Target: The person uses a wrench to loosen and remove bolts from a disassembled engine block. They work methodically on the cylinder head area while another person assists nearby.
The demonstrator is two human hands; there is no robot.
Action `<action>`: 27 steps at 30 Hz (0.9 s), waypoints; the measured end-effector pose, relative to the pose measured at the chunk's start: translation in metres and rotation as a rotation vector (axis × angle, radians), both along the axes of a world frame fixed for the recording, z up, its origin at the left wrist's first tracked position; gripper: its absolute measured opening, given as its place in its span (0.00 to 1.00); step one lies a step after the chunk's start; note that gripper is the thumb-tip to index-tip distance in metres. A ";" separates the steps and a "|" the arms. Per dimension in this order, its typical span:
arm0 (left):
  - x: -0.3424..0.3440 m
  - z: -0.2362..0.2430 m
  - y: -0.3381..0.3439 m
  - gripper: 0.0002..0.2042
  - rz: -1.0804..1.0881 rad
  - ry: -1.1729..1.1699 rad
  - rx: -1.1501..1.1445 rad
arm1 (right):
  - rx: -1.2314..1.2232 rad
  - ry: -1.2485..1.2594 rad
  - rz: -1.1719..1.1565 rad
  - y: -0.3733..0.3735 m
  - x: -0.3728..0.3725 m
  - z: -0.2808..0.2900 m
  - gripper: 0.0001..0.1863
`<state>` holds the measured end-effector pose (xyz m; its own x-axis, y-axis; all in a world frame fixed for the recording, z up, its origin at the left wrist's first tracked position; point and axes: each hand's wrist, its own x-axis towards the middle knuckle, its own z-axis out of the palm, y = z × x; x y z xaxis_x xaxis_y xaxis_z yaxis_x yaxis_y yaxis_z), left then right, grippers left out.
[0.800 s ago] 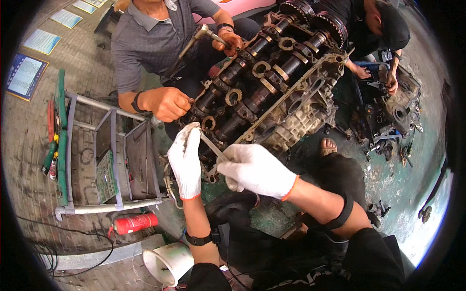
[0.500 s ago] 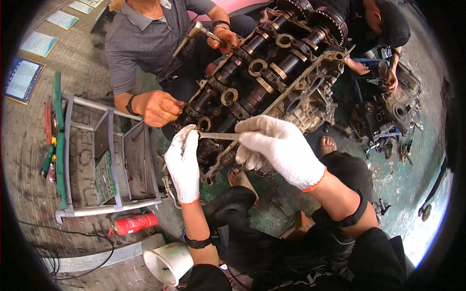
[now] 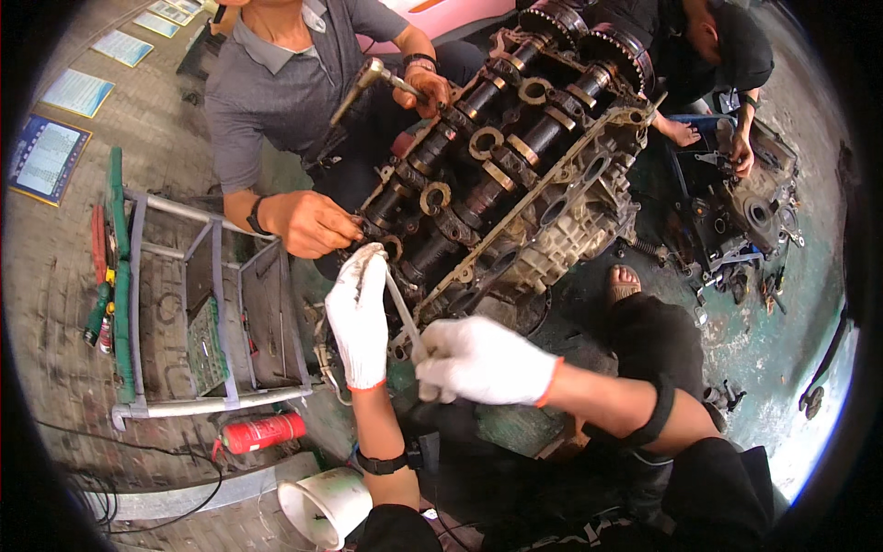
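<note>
A slim metal wrench [image 3: 401, 305] slants across the near end of a greasy engine cylinder head [image 3: 543, 235]. My right hand [image 3: 483, 361], in a white knit glove and slightly blurred, grips its near end. At the wrench's far end, the gloved fingers of my left hand [image 3: 359, 317] pinch around its head, hiding what that end sits on. Two dark camshafts [image 3: 487, 196] run along the engine part, with bearing caps between their lobes and toothed sprockets [image 3: 618, 57] at the far end.
Opposite me, a co-worker's hand [image 3: 317, 224] touches the engine by my left fingertips; their other hand is near a ratchet handle [image 3: 357, 90]. Another person works among parts [image 3: 759, 213] at right. A metal frame [image 3: 221, 405], fire extinguisher [image 3: 264, 432] and white bucket [image 3: 324, 506] are left.
My right hand has swung toward me and left, turning the wrench from nearly level to a steep slant. My left hand stays at the wrench's far end.
</note>
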<state>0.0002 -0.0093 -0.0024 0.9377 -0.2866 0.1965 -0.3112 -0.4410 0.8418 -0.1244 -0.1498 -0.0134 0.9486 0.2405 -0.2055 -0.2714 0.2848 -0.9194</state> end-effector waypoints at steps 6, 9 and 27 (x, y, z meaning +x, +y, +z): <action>0.002 0.002 0.005 0.14 -0.043 0.056 -0.152 | -0.043 -0.095 -0.056 0.051 0.011 0.000 0.15; 0.002 0.004 0.015 0.14 0.073 0.133 -0.372 | 0.076 -0.072 0.012 0.047 0.010 0.012 0.13; -0.009 0.003 0.000 0.13 0.076 0.025 -0.093 | 0.035 0.049 -0.300 -0.050 0.009 0.040 0.13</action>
